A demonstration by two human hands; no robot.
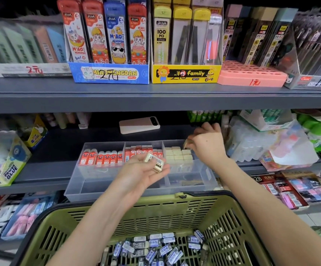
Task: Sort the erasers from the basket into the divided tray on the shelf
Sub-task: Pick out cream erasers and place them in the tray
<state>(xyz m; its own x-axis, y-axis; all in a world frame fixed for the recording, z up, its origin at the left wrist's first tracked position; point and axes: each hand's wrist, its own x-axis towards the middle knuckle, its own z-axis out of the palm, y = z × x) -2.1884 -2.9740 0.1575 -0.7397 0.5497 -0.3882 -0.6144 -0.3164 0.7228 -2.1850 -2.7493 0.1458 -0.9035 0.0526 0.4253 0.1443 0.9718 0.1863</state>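
Left hand (142, 173): palm up, fingers curled loosely round a small cluster of barcoded cream erasers (154, 161). It is held above the front of the divided tray (98, 181).

Right hand (207, 143): beyond and to the right of the left hand, over the tray's right compartment. Fingertips are drawn together and pinch a pale block (186, 144); it is blurred, so its kind cannot be told.

Directly below the right fingertips: cream erasers in rows (177, 154), filling the back of that compartment.

Just beyond the left hand: red-and-white sleeved erasers (142, 150) in the middle compartment. Further left: red erasers with faces (100, 158) in the left compartment.

The tray sits on the dark shelf (46, 169), its front edge overhanging.

Beneath both forearms: olive basket (155, 208), with blue-sleeved erasers (155, 246) heaped loose on its floor.

On the shelf behind the tray, beyond both hands: a pink power bank (139, 124), lying flat.
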